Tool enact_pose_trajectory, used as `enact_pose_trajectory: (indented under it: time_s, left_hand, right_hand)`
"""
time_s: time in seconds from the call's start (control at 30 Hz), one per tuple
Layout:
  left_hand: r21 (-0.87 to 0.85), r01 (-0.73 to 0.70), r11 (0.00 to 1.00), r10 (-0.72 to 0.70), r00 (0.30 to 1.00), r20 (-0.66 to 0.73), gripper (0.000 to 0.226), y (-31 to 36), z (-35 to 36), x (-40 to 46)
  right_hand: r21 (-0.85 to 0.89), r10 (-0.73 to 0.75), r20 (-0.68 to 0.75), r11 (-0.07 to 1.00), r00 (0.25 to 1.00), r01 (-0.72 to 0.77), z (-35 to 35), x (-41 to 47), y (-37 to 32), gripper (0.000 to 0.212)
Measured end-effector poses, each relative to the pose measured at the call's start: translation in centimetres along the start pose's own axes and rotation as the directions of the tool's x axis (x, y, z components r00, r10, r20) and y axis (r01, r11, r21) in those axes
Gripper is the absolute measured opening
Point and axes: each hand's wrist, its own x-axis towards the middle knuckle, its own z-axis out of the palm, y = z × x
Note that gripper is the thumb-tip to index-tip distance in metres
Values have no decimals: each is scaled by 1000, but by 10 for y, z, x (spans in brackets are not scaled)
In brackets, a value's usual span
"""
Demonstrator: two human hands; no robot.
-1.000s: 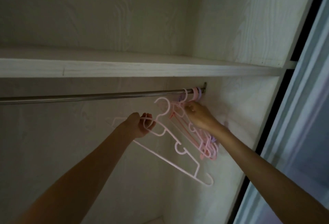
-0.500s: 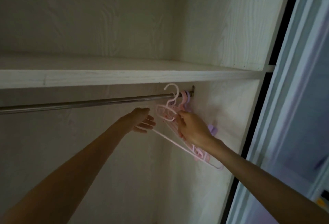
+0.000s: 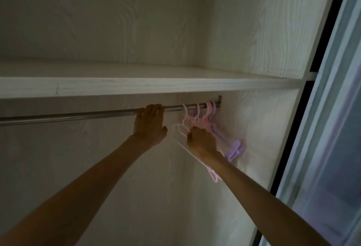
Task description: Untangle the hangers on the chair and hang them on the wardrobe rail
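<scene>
A steel wardrobe rail [image 3: 78, 115] runs under the shelf. Several pink hangers [image 3: 186, 122] hang by their hooks at its right end, and a purple clip hanger [image 3: 234, 149] hangs nearest the side wall. My left hand [image 3: 149, 124] reaches up with its fingers hooked over the rail, just left of the hangers. My right hand [image 3: 201, 141] grips the shoulder of the pale pink hanger nearest the left, below the rail. The chair is out of view.
A white wooden shelf [image 3: 136, 87] sits just above the rail. The wardrobe's right side wall [image 3: 259, 128] stands close behind the hangers. A sliding door frame [image 3: 322, 128] borders the opening on the right.
The pale pink hanger went from my left hand onto the rail. My left hand let go, rose and now rests on the rail. My right hand has slid to that hanger's shoulder.
</scene>
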Motion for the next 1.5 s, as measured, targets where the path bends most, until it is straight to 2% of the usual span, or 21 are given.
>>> enact_pose_trajectory:
  time_s: [0.07,0.23,0.37,0.43,0.57,0.7,0.8,0.93,1.03,1.13,1.27,1.4,1.5]
  left_hand:
    - [41,-9,999,10,1000,-15,63,-1,0,1]
    - [30,5,1000,-3,998,-61,53,-1,-2,8]
    - [18,-5,1000,7,997,-72,52,-5,-3,13]
    - [16,-14,1000,15,998,-61,54,-6,-3,14]
    - [37,-18,999,20,998,-51,58,-7,-3,13]
    - [19,-11,1000,12,998,-53,59,-7,-4,13]
    - [21,0,1000,1,998,-61,61,-5,-2,11]
    - [-26,29,999,-31,997,-76,65,-2,5,5]
    - [-82,43,996,-51,994,-96,68,5,8,-3]
    - [-121,1,993,-27,977,-212,61,17,9,-16]
    - [-249,11,969,-36,995,-96,49,40,14,-45]
    - [-407,184,895,-134,980,150,34,56,19,-74]
    - [-477,229,848,-98,954,284,24,85,33,-117]
  right_hand:
    - [6,-17,-12,1000,1000,17,-2,2,3,33]
    - [49,-127,-241,989,962,142,-1,34,5,60]
    - [-175,-361,-149,926,921,334,0,59,5,64]
    - [-197,-381,-133,915,915,352,3,68,10,61]
    - [-174,-446,-215,893,869,415,4,75,23,56]
    - [-239,-412,-301,906,860,350,3,77,34,46]
    - [-244,-392,-225,909,892,338,1,78,46,60]
    - [-195,-328,-181,936,927,293,-2,75,61,58]
    - [-160,-354,-149,930,923,331,-8,71,63,57]
    - [-145,-416,-260,909,872,390,-13,59,63,50]
    - [-130,-490,-242,872,838,472,-18,9,70,40]
    - [-105,-487,-292,872,823,478,-29,-57,81,24]
    - [-101,-421,-265,907,867,409,-27,-134,109,24]
